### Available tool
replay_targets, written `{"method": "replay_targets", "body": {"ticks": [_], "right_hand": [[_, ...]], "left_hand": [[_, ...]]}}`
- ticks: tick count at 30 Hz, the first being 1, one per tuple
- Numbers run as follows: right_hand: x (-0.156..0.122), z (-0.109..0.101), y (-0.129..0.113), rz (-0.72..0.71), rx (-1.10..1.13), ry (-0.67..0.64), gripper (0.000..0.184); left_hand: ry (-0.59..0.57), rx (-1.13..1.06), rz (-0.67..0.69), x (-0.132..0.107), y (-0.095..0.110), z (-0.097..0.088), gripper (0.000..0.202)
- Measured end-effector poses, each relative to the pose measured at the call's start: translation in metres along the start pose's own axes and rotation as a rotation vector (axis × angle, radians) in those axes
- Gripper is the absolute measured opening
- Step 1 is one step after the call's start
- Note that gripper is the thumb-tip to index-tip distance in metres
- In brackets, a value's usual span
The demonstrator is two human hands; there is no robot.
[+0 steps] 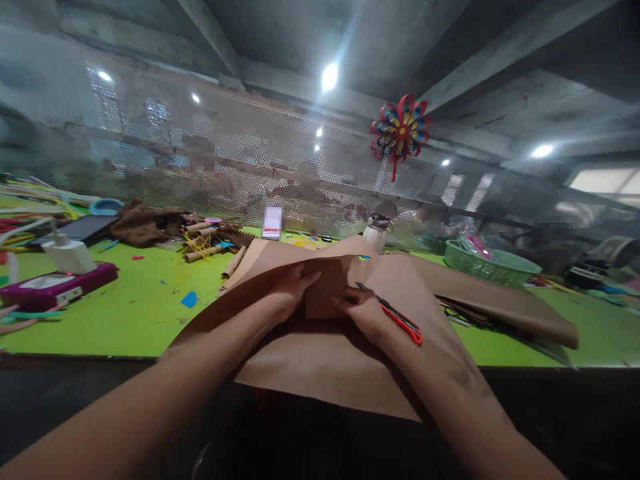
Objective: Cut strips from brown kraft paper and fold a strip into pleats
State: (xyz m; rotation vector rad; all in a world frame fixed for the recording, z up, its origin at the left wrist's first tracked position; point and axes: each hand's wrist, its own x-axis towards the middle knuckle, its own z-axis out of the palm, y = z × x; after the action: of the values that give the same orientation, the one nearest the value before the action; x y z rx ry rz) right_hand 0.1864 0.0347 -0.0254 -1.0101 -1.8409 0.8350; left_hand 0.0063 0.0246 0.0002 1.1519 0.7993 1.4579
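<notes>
A large sheet of brown kraft paper (320,373) is bent up in front of me and hangs over the table's near edge. My left hand (290,292) is closed on the paper within the fold, thumb on top and its other fingers mostly hidden. Between both hands stands a smaller flat brown piece (325,297), paper or card. My right hand (366,312) has its fingertips bent at the right edge of that piece. A red and black utility knife (403,321) is tucked in the same hand, its blade tip pointing up and left.
Brown paper rolls (205,247) and scraps lie on the green table (150,287). A purple power strip (60,285) with a white charger is at left. A lit phone (273,222), a white bottle (377,233) and a green basket (490,263) stand behind the sheet.
</notes>
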Motion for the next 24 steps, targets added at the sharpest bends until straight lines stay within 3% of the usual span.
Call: {"method": "replay_targets", "body": {"ticks": [5, 12, 20, 24], "right_hand": [[-0.0004, 0.0010, -0.0008, 0.013, 0.049, -0.011, 0.024], [-0.0014, 0.0005, -0.0027, 0.033, 0.036, -0.013, 0.028], [-0.0019, 0.0001, 0.0000, 0.054, 0.033, -0.037, 0.024], [-0.0021, 0.0000, -0.0026, 0.065, 0.101, -0.019, 0.030]], "left_hand": [[0.003, 0.046, 0.069, 0.0013, -0.0022, -0.0029, 0.045], [0.002, 0.093, 0.092, 0.0018, -0.0008, -0.0027, 0.039], [0.093, 0.186, 0.017, 0.0010, -0.0017, -0.0044, 0.041], [0.015, 0.108, 0.041, -0.0013, 0.0028, -0.0002, 0.037]]}}
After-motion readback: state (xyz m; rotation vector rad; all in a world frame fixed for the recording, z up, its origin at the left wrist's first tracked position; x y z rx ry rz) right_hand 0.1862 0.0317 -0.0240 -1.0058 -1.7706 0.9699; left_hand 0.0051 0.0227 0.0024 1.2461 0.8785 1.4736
